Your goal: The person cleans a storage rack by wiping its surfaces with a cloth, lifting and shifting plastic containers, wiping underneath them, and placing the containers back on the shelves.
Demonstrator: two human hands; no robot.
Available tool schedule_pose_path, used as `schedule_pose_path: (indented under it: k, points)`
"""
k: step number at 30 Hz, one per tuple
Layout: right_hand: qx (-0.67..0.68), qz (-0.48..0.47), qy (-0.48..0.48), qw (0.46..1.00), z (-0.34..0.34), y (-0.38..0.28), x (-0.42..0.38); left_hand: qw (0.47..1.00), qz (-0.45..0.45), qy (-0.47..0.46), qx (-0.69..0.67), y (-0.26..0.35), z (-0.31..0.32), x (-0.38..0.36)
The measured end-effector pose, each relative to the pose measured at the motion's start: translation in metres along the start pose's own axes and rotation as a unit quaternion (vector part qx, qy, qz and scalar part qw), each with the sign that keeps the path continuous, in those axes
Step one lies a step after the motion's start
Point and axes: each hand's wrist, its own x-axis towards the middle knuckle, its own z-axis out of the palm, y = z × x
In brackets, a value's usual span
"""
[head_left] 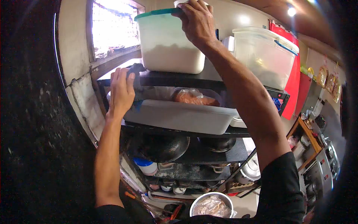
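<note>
A translucent plastic bin (167, 48) with a green rim stands on the top shelf, with pale contents showing through its wall. My right hand (197, 26) reaches up to its upper right corner, fingers curled over the rim. Partly hidden behind those fingers is a white round item (206, 5) at the top of the bin. My left hand (122, 89) is lower, at the shelf's left front corner, closed on a dark cloth (136, 68). Below the shelf board sits a long whitish tub (179, 115) holding a plastic-wrapped orange-brown item (195, 98).
A clear lidded bin (264, 56) with a blue handle stands right on the same black rack (201, 74). Dark pans (164, 147) sit on a lower shelf. On the floor is a metal pot (212, 205) with plastic bags inside. A barred window (113, 28) is at left.
</note>
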Motion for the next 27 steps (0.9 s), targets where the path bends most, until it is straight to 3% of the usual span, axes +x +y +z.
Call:
schedule_pose_path:
  k: [4,7,8,9,15,19,24,27]
  points:
    - [0.006,-0.011,-0.019,1.000,0.012,-0.011,0.003,0.984,-0.120,0.106,-0.076,-0.003,-0.002,-0.011]
    - [0.014,-0.018,0.006,1.000,0.022,-0.021,0.008,0.964,-0.146,0.185,-0.127,-0.001,-0.011,-0.012]
    - [0.018,-0.006,0.005,1.000,0.026,-0.025,0.011,0.939,-0.172,0.204,-0.216,0.011,-0.017,-0.011]
    - [0.035,-0.012,0.014,0.999,0.029,-0.029,0.013,0.943,-0.155,0.235,-0.179,0.016,-0.021,-0.010]
    - [0.100,-0.012,0.044,0.994,0.055,-0.053,0.023,0.938,-0.165,0.226,-0.207,0.029,-0.043,-0.015]
    - [0.075,-0.029,0.047,0.996,0.069,-0.066,0.028,0.931,-0.169,0.229,-0.226,0.030,-0.048,-0.017]
    - [0.138,-0.001,-0.002,0.990,0.067,-0.074,0.032,0.929,-0.171,0.214,-0.249,0.037,-0.049,-0.021]
    - [0.110,-0.010,-0.020,0.994,0.067,-0.070,0.031,0.935,-0.179,0.190,-0.241,0.052,-0.049,-0.020]
